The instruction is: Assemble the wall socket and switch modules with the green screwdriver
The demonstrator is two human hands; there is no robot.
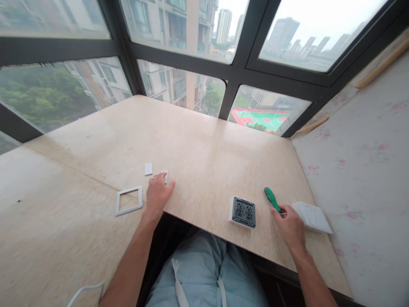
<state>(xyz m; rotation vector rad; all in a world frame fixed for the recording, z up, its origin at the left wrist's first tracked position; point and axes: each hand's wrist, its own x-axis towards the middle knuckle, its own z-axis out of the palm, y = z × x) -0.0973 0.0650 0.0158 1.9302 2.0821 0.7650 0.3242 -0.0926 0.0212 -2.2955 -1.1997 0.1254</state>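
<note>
Meanwhile, left hand (pixel 159 192) on small white plate (pixel 165 177), fingers loosely spread; right hand (pixel 290 227) pinches green-handled screwdriver (pixel 272 199), right of switch (pixel 244 212).

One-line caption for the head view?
Right hand grips a green-handled screwdriver near a square white-and-grey switch module.

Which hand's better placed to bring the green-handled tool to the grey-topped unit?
Right, I'd say: the right hand holds the green-handled tool and is nearer the grey-topped unit. The left hand is at a small white plate.
</note>
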